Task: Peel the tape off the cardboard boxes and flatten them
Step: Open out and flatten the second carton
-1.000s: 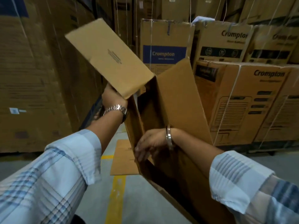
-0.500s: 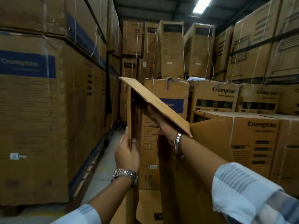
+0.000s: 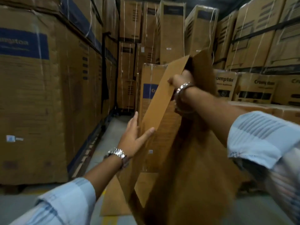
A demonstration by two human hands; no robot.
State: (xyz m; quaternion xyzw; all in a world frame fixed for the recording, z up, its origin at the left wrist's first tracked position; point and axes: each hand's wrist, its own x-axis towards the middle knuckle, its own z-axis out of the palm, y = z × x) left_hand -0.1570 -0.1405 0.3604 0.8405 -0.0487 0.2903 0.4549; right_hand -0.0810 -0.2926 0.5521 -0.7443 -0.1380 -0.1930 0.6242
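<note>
a tall opened cardboard box [image 3: 191, 159] is held up in a warehouse aisle, its lower part smeared by motion blur. a long flap [image 3: 164, 98] leans out from the box's upper left side, slanting down toward the person.

the left hand [image 3: 135, 135] is at the flap's lower end. its fingers are straight and spread, the fingertips lie against the box's left edge, and the thumb reaches across under the flap's bottom corner. it touches rather than grips. a wristwatch [image 3: 117, 153] sits on that wrist, below the flap.

the right hand [image 3: 181, 79] is at the top of the box, where the flap meets the body. the thumb presses on the flap's near face and the fingers curl over the edge into the opening – their tips are hidden inside. a metal bangle [image 3: 182, 88] rings that wrist.

a flat cardboard sheet [image 3: 113, 198] lies on the floor [image 3: 103, 143] just left of the box's base, with a yellow line [image 3: 110, 220] beside its near edge. stacked cartons [image 3: 40, 98] printed "crompton" wall in the aisle left of the box – more stand behind it and to its right.
</note>
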